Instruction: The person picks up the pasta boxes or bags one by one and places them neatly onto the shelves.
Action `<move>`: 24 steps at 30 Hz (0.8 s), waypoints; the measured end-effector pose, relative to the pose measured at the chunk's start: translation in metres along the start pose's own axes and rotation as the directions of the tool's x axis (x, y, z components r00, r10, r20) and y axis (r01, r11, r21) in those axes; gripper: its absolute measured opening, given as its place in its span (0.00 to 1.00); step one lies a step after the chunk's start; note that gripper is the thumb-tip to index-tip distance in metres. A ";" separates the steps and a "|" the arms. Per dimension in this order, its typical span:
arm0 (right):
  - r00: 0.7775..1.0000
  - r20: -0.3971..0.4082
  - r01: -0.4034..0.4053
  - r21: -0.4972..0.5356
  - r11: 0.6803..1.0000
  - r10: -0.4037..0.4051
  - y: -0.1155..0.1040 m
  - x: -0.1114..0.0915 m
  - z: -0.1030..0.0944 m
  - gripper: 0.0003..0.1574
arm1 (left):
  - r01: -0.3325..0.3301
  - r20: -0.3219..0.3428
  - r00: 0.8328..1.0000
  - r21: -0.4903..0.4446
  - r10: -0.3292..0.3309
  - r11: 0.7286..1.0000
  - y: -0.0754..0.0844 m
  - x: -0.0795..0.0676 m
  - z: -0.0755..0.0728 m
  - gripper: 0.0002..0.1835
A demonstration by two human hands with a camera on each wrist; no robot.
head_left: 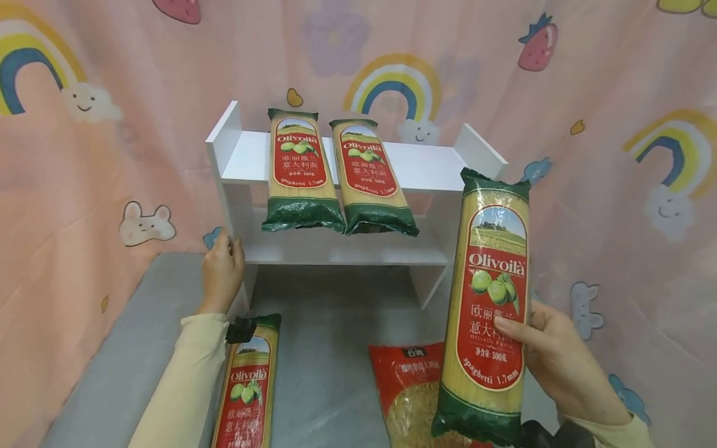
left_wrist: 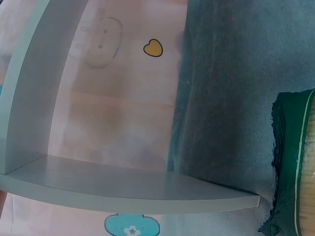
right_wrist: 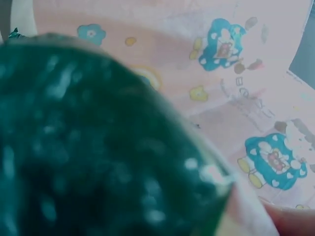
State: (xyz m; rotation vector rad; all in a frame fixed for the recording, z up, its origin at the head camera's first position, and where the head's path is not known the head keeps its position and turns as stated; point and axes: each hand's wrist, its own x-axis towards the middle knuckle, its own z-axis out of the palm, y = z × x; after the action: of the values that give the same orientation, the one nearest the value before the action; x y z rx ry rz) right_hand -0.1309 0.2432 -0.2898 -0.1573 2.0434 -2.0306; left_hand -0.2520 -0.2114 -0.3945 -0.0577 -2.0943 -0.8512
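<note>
My right hand grips a spaghetti packet by its right edge, thumb across the red label. The packet stands nearly upright in front of the right end of a white shelf. Its green end fills much of the right wrist view. My left hand holds the left side panel of the shelf, fingers curled round its edge. Two more spaghetti packets, a left one and a right one, lie side by side on the top board, their lower ends jutting over its front.
Another spaghetti packet lies on the grey surface beside my left forearm. A red pasta bag lies there too, partly behind the held packet. A pink patterned curtain hangs behind the shelf.
</note>
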 end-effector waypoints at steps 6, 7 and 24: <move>0.982 0.176 0.051 0.101 0.994 -0.068 -0.025 0.016 -0.011 0.16 | -0.003 0.014 1.000 0.012 0.003 1.000 0.000 -0.004 -0.002 0.08; 0.979 0.191 0.056 0.104 0.993 -0.075 -0.030 0.021 -0.012 0.16 | -0.004 0.014 1.000 0.010 0.004 1.000 0.000 -0.005 -0.003 0.08; 0.988 0.050 -0.142 -0.091 0.986 0.147 -0.107 0.111 0.007 0.18 | -0.033 -0.011 0.999 0.019 0.033 0.999 0.003 -0.001 -0.003 0.07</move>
State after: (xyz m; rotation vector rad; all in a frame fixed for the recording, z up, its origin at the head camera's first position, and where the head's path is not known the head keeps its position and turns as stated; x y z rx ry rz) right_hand -0.2470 0.2056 -0.1947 -0.0794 2.0465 -1.8321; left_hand -0.2485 -0.2107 -0.3928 -0.0773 -2.0853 -0.8105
